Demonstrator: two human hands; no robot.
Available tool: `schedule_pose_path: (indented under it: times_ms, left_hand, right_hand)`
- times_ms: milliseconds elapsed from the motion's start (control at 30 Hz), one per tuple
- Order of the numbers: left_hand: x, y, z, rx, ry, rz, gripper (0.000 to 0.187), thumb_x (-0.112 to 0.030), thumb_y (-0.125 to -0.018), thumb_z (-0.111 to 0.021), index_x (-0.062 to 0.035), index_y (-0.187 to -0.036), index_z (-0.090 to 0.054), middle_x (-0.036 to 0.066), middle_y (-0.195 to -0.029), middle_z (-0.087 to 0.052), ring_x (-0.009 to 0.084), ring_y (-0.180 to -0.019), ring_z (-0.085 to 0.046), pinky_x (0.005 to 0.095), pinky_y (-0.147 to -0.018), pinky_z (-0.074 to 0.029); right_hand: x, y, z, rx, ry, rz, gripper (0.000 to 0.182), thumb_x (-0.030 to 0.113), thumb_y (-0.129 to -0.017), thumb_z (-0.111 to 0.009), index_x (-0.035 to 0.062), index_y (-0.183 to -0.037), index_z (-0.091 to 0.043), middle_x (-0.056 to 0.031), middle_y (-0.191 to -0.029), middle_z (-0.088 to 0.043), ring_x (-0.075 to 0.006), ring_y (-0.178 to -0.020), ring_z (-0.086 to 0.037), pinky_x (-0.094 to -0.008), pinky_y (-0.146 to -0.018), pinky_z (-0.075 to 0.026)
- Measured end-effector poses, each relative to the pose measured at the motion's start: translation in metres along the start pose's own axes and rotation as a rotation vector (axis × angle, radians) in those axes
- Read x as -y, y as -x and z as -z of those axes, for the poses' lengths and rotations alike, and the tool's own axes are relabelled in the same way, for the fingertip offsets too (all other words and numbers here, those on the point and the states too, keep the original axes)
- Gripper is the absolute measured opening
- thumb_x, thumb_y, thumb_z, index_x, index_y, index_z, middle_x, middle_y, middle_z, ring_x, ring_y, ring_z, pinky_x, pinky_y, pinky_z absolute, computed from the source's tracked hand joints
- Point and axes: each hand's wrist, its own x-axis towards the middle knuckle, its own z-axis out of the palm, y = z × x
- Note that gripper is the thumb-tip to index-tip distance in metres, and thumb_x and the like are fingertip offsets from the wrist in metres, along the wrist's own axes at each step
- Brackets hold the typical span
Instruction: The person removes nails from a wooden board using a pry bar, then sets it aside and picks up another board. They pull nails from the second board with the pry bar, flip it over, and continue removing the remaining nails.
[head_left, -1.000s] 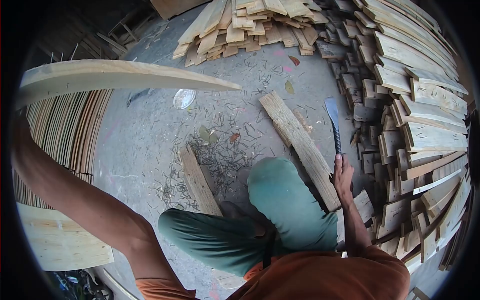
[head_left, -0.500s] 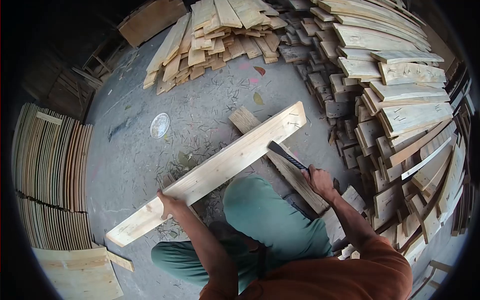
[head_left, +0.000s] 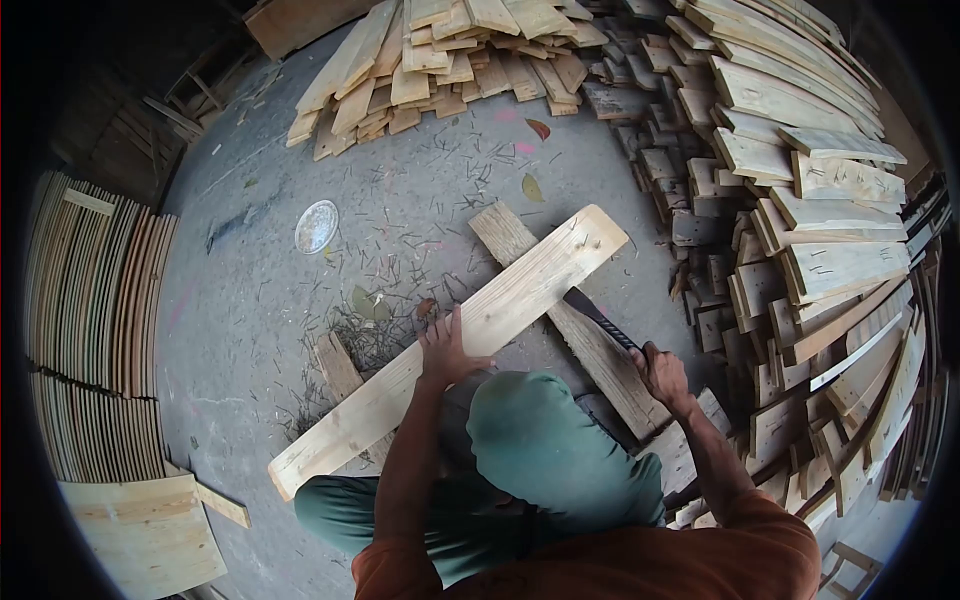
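A pale wooden plank (head_left: 520, 292) lies slantwise across two wood supports, with nails showing near its far right end. My left hand (head_left: 447, 352) is across the plank's middle, fingers over the far edge and thumb toward the near side. In my right hand (head_left: 663, 375) is the grip of a black flat-headed tool (head_left: 603, 322). The tool's head is at the plank's near edge, by the right support board (head_left: 590, 355); whether it touches a nail cannot be made out. A shorter wood block (head_left: 338, 365) shows under the plank's left part.
Loose nails (head_left: 385, 335) litter the concrete floor. Stacked boards (head_left: 840, 260) rise on the right, with another board pile (head_left: 440, 65) at the back. On the left stands a row of upright thin boards (head_left: 95, 300). A round whitish lid-like disc (head_left: 317, 227) lies on the floor.
My left hand has moved from the plank's left part to its middle. The plank has shifted slightly right. My right hand and the tool have moved slightly right and down.
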Motion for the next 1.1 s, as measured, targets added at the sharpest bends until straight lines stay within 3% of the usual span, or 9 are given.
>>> schedule_pose_path:
  times_ms: [167, 233, 367, 500, 633, 733, 967, 1067, 1100]
  left_hand:
    - [-0.004, 0.009, -0.007, -0.067, -0.021, -0.081, 0.138, -0.072, -0.045, -0.079, -0.0036, -0.152, -0.025, 0.021, -0.127, -0.046, 0.0393, -0.114, -0.046, 0.0563, -0.096, -0.034]
    - [-0.007, 0.008, -0.005, -0.087, -0.039, -0.07, 0.137, -0.069, -0.044, -0.081, -0.0043, -0.152, -0.025, 0.02, -0.127, -0.047, 0.038, -0.113, -0.046, 0.0549, -0.095, -0.035]
    - [-0.006, 0.021, -0.002, -0.034, 0.07, -0.033, 0.133, -0.062, -0.046, -0.083, -0.0052, -0.151, -0.026, 0.021, -0.132, -0.045, 0.0382, -0.119, -0.045, 0.0553, -0.102, -0.03]
    - [-0.008, 0.012, 0.0, -0.104, 0.11, -0.033, 0.126, -0.053, -0.052, -0.084, -0.0041, -0.151, -0.025, 0.023, -0.137, -0.04, 0.0419, -0.119, -0.043, 0.0594, -0.102, -0.029]
    - [-0.008, 0.012, -0.001, -0.136, 0.136, -0.051, 0.126, -0.048, -0.051, -0.086, -0.0029, -0.151, -0.025, 0.026, -0.149, -0.031, 0.0435, -0.129, -0.037, 0.0606, -0.106, -0.025]
    - [-0.009, 0.015, -0.002, -0.169, 0.157, -0.071, 0.125, -0.047, -0.05, -0.087, -0.0017, -0.15, -0.027, 0.026, -0.152, -0.026, 0.0438, -0.133, -0.034, 0.0609, -0.107, -0.023]
    - [-0.008, 0.014, 0.001, -0.157, 0.147, -0.054, 0.119, -0.052, -0.052, -0.083, -0.0034, -0.148, -0.032, 0.019, -0.154, -0.03, 0.038, -0.133, -0.036, 0.0603, -0.106, -0.026]
    - [-0.007, 0.014, -0.002, -0.164, 0.161, -0.054, 0.119, -0.052, -0.052, -0.084, -0.0034, -0.148, -0.032, 0.018, -0.154, -0.03, 0.037, -0.132, -0.037, 0.0596, -0.107, -0.026]
    - [-0.009, 0.014, 0.001, -0.173, 0.167, -0.055, 0.119, -0.052, -0.052, -0.084, -0.0034, -0.148, -0.032, 0.018, -0.154, -0.03, 0.037, -0.132, -0.037, 0.0596, -0.107, -0.026]
  right_hand:
    - [0.012, -0.012, 0.032, -0.236, -0.124, -0.087, 0.045, 0.045, -0.098, -0.051, 0.0005, -0.09, -0.05, -0.0285, -0.069, -0.061, -0.0506, -0.068, -0.06, -0.056, -0.061, -0.046]
    - [0.017, -0.028, 0.031, -0.58, -0.506, -0.074, 0.044, 0.043, -0.098, -0.052, 0.0004, -0.089, -0.05, -0.0288, -0.067, -0.059, -0.051, -0.066, -0.059, -0.0552, -0.057, -0.044]
    - [-0.006, -0.068, 0.004, -0.207, -0.132, -0.08, 0.052, 0.047, -0.1, -0.047, -0.0028, -0.087, -0.053, -0.0323, -0.071, -0.059, -0.0527, -0.071, -0.06, -0.0578, -0.062, -0.045]
    - [0.028, -0.056, 0.028, -0.273, -0.089, -0.192, 0.052, 0.045, -0.102, -0.044, -0.0029, -0.086, -0.054, -0.0328, -0.07, -0.059, -0.053, -0.072, -0.06, -0.0583, -0.063, -0.044]
    - [0.041, -0.062, 0.034, -0.601, -0.471, -0.191, 0.05, 0.043, -0.102, -0.043, -0.003, -0.086, -0.055, -0.0339, -0.07, -0.059, -0.0521, -0.073, -0.061, -0.0575, -0.064, -0.046]
    - [-0.005, -0.08, -0.025, -0.142, -0.036, -0.157, 0.054, 0.046, -0.101, -0.044, -0.0044, -0.087, -0.057, -0.0346, -0.073, -0.06, -0.0528, -0.077, -0.062, -0.0568, -0.07, -0.047]
    - [0.049, -0.057, 0.054, -0.56, -0.352, -0.079, 0.05, 0.046, -0.1, -0.047, -0.0014, -0.086, -0.054, -0.0297, -0.068, -0.058, -0.0508, -0.065, -0.058, -0.0552, -0.057, -0.044]
    - [0.012, -0.048, 0.021, -0.525, -0.466, -0.018, 0.051, 0.047, -0.1, -0.048, -0.003, -0.089, -0.054, -0.0318, -0.071, -0.059, -0.0523, -0.071, -0.059, -0.0561, -0.062, -0.045]
    - [-0.003, -0.058, 0.007, -0.25, -0.096, -0.187, 0.055, 0.05, -0.098, -0.048, -0.0038, -0.091, -0.056, -0.0339, -0.075, -0.06, -0.053, -0.079, -0.06, -0.0568, -0.067, -0.046]
